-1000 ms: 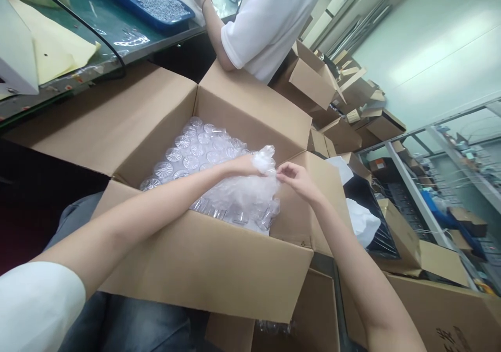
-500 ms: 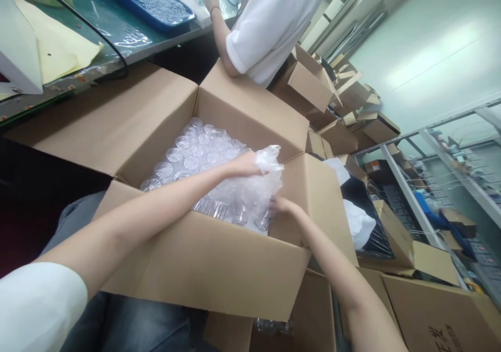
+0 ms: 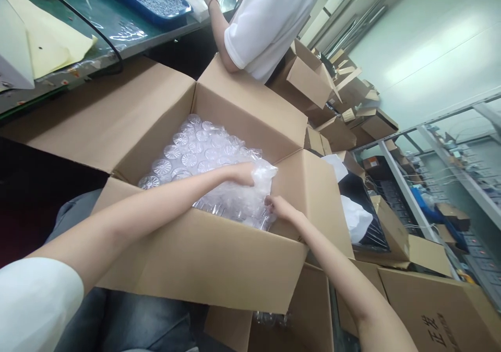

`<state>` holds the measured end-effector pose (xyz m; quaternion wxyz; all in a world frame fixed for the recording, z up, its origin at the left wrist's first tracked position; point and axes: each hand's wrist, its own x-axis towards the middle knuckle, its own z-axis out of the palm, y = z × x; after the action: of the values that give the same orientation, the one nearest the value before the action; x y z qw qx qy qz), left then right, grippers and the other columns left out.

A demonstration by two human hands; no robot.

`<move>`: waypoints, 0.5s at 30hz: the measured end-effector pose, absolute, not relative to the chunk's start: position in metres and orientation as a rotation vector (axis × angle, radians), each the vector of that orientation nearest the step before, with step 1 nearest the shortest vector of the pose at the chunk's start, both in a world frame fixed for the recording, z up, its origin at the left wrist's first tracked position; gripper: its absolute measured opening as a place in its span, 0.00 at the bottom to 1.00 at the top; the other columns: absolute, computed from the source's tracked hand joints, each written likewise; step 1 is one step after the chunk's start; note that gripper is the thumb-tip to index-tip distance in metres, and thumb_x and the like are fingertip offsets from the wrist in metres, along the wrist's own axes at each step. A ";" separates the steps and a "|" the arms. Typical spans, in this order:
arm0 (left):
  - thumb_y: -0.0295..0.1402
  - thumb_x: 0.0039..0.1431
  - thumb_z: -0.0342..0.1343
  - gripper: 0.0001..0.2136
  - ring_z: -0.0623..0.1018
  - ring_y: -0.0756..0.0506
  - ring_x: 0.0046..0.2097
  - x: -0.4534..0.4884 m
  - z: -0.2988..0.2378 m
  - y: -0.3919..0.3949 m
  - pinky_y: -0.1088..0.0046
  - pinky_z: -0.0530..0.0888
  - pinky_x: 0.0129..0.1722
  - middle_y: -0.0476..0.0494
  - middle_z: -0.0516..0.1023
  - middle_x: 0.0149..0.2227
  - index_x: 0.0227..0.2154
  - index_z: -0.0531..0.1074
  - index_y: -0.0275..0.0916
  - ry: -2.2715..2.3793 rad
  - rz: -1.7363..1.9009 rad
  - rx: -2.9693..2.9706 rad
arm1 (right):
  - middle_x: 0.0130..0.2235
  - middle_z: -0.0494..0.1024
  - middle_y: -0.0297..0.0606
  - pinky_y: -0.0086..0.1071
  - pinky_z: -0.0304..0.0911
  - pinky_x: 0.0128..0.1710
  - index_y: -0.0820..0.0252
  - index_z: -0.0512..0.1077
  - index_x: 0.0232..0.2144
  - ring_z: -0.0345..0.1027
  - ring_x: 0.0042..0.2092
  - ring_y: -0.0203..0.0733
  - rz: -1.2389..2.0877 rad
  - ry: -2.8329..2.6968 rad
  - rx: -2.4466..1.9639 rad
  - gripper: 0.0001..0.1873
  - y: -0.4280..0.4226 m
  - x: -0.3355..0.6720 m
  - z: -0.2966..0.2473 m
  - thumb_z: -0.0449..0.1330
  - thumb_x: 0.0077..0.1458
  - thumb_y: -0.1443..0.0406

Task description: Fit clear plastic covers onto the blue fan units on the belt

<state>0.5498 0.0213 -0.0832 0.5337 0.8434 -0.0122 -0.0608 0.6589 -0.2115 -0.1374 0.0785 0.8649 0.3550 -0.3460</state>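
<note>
An open cardboard box sits across my lap, holding many clear round plastic pieces with ribbed ends, packed in rows. Crumpled clear plastic bag film covers the right part of them. Inside the box, my left hand is closed on a bunched part of this film, its fingertips hidden by it. My right hand reaches over the right wall with curled fingers pinching the film's edge near the inner side.
At upper left, a workbench carries a blue tray of small pale pieces. A co-worker's white sleeve is just beyond the box. Other cartons crowd the right side, before a metal rack.
My left hand has moved down with the bunched film, which now lies lower and flatter. My right hand has shifted slightly, staying at the film's right edge.
</note>
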 end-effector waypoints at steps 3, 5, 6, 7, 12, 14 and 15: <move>0.23 0.38 0.57 0.06 0.75 0.41 0.38 0.552 -0.083 0.025 0.68 0.71 0.40 0.47 0.77 0.29 0.23 0.72 0.36 -0.029 -0.131 2.010 | 0.45 0.75 0.40 0.40 0.70 0.43 0.62 0.71 0.45 0.71 0.43 0.41 -1.024 1.028 2.626 0.13 -0.211 0.660 -0.134 0.58 0.61 0.61; 0.24 0.38 0.58 0.07 0.75 0.41 0.40 0.554 -0.083 0.027 0.67 0.71 0.41 0.46 0.77 0.32 0.25 0.72 0.36 -0.031 -0.109 1.977 | 0.43 0.75 0.39 0.39 0.70 0.42 0.63 0.72 0.42 0.72 0.42 0.40 -1.026 1.020 2.659 0.12 -0.210 0.662 -0.128 0.58 0.61 0.60; 0.24 0.39 0.58 0.07 0.75 0.41 0.40 0.555 -0.083 0.027 0.68 0.71 0.41 0.45 0.77 0.32 0.26 0.72 0.35 -0.037 -0.100 1.950 | 0.42 0.76 0.38 0.38 0.70 0.41 0.63 0.72 0.41 0.72 0.41 0.39 -1.035 1.025 2.679 0.11 -0.210 0.662 -0.124 0.58 0.61 0.60; 0.24 0.40 0.57 0.08 0.75 0.42 0.40 0.556 -0.083 0.028 0.68 0.72 0.41 0.45 0.77 0.33 0.27 0.72 0.35 -0.043 -0.093 1.919 | 0.41 0.76 0.38 0.37 0.70 0.41 0.63 0.72 0.40 0.72 0.40 0.39 -1.048 1.033 2.704 0.11 -0.210 0.663 -0.119 0.59 0.61 0.60; 0.24 0.39 0.55 0.10 0.75 0.43 0.40 0.557 -0.077 0.026 0.69 0.73 0.40 0.46 0.75 0.33 0.30 0.71 0.36 -0.011 -0.055 1.792 | 0.34 0.75 0.34 0.35 0.69 0.37 0.64 0.71 0.34 0.70 0.35 0.36 -1.076 1.117 2.906 0.11 -0.217 0.662 -0.088 0.60 0.60 0.60; 0.25 0.40 0.56 0.12 0.75 0.43 0.42 0.556 -0.071 0.028 0.68 0.73 0.42 0.46 0.75 0.35 0.32 0.71 0.37 0.031 -0.023 1.754 | 0.32 0.73 0.32 0.33 0.67 0.35 0.64 0.70 0.31 0.68 0.33 0.35 -1.022 1.168 3.038 0.10 -0.219 0.659 -0.073 0.60 0.59 0.61; 0.26 0.42 0.55 0.12 0.75 0.43 0.43 0.555 -0.068 0.030 0.68 0.73 0.43 0.46 0.75 0.35 0.34 0.71 0.38 0.051 -0.006 1.727 | 0.31 0.72 0.32 0.33 0.66 0.35 0.63 0.69 0.31 0.67 0.32 0.35 -0.971 1.196 3.120 0.10 -0.220 0.657 -0.066 0.59 0.59 0.61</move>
<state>0.5551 0.0301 -0.0679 0.6493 0.7602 0.0226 -0.0028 0.6568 -0.2204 -0.0658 -0.1683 0.8838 0.3389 -0.2751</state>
